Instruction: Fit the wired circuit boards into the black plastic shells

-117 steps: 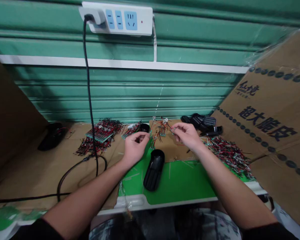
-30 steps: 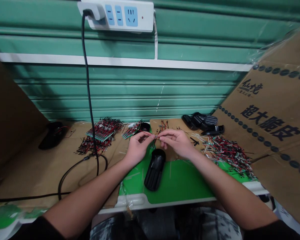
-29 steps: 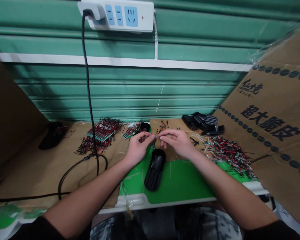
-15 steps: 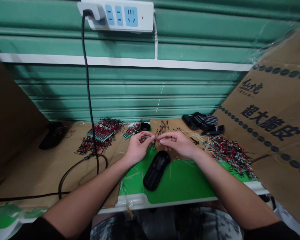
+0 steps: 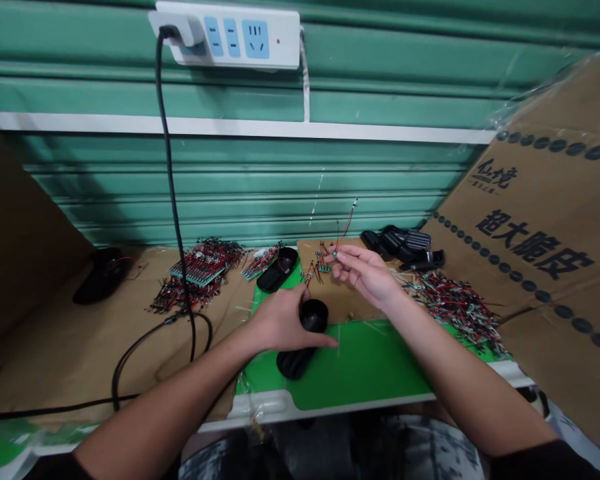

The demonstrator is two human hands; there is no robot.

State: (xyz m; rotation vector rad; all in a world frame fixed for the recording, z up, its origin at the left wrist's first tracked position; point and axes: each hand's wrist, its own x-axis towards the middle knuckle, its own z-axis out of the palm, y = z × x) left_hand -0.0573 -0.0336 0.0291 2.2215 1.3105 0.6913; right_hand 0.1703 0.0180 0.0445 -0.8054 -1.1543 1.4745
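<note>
My right hand pinches a small green circuit board between thumb and fingertips. Thin red and black wires rise from it to a small tip. Below and to the left, my left hand spreads over a black plastic shell, thumb stretched across it and fingers at its far side. Part of that shell is hidden under the hand, and I cannot tell how firmly the hand touches it. Another black shell, hollow side up, lies just beyond my left hand.
Wired circuit boards are stacked at the left, with a loose wired heap at the right. More black shells sit at the back right. A black cable hangs from the power strip. Cardboard walls the right side.
My hands were together at the middle, fingertips meeting. They have parted: the left came down over the black shell, and the right holds the wired board with its wires pointing up.
</note>
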